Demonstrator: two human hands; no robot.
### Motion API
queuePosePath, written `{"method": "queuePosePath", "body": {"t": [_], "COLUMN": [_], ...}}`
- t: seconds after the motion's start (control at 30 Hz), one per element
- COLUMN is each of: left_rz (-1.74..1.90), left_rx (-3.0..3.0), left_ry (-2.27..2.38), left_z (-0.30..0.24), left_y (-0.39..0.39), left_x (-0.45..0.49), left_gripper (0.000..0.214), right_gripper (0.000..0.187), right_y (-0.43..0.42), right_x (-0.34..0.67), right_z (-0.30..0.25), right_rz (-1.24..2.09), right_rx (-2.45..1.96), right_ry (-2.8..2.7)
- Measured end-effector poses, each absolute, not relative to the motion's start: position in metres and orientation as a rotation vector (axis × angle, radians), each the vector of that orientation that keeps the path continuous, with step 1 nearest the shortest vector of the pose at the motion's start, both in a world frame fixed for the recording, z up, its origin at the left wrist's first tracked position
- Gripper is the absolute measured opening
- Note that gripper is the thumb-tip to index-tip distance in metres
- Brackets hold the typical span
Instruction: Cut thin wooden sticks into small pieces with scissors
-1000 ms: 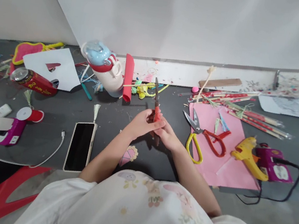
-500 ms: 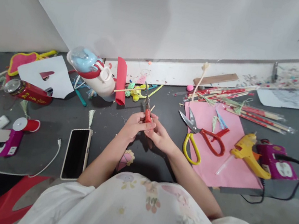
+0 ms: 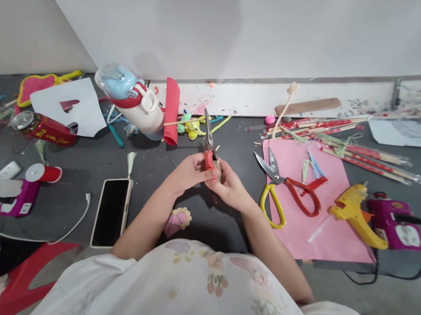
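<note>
I have the red-handled tool (image 3: 209,160), probably scissors, over the tabletop (image 3: 242,149), midway along, blades toward the far edge. My left hand (image 3: 190,175) is clasped around its handle; my right hand (image 3: 233,189) meets it, but what that grips I cannot tell. I judge this a handling step; next calls for clear fingertips. A pink piece (image 3: 176,220) lies by the near edge.
</note>
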State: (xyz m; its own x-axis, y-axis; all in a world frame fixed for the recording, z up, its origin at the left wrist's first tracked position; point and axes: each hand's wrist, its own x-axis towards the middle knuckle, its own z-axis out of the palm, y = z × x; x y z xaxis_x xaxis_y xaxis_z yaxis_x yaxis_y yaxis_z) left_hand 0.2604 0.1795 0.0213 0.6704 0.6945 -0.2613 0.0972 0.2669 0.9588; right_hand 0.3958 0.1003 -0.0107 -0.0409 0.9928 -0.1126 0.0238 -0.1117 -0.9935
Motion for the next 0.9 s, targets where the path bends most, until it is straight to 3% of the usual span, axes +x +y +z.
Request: {"method": "queuePosePath", "body": {"t": [0.1, 0.2, 0.27, 0.57, 0.9], "left_rz": [0.788, 1.167, 1.269, 1.375, 1.352], "left_rx": [1.668, 2.209, 2.441, 2.513, 2.557], "left_ry": [0.867, 1.084, 1.164, 1.225, 1.036], "left_z": [0.027, 0.035, 0.037, 0.028, 0.028], "left_y": [0.186, 0.193, 0.198, 0.207, 0.213], "left_x": [0.247, 0.231, 0.224, 0.214, 0.198], "left_gripper": [0.052, 0.028, 0.024, 0.013, 0.016], "right_gripper": [0.042, 0.043, 0.044, 0.055, 0.048], "right_y": [0.099, 0.097, 0.095, 0.086, 0.086], "right_x": [0.402, 0.404, 0.403, 0.397, 0.402], "right_z": [-0.003, 0.005, 0.01, 0.024, 0.025], "right_rz": [1.186, 1.151, 1.148, 1.138, 1.32], "right_rx": [-1.456, -1.538, -1.552, -1.527, -1.433], "right_ry": [-1.257, -1.363, -1.454, -1.654, -1.686]}}
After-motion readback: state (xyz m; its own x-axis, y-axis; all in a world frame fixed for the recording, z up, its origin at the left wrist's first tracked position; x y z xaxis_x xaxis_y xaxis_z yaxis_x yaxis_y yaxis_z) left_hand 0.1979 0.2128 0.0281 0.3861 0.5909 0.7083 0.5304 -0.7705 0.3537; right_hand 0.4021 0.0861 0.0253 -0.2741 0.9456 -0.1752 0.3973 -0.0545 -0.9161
